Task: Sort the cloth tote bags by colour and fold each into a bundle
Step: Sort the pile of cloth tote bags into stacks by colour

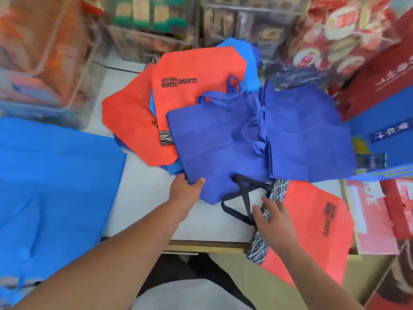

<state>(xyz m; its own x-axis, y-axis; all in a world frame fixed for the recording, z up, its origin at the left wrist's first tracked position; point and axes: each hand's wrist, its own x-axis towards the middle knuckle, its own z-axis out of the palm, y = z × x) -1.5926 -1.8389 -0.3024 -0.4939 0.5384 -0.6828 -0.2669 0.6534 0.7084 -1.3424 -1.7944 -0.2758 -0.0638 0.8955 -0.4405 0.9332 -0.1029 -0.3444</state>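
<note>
On the white table [143, 193] I count a loose heap of tote bags. Item one: a dark blue bag [214, 139] lying flat near the middle, its near-left corner pinched by my left hand [185, 191], thumb on top and the other fingers tucked under the cloth. Item two: a second dark blue bag [306, 130] just beside it to the right, the two overlapping at their handles. Items three and four: two orange-red bags with black print, one [196, 86] stacked partly over the other [131, 126], behind and left of the blue ones. Item five: another orange-red bag [317, 231] at the near right edge, hanging partly off the table, with a dark patterned band and dark handles [243, 198]. My right hand [274, 222] rests on that band, fingers spread and loose, gripping nothing. Item six: light blue cloth [55, 186] spread at the far left.
</note>
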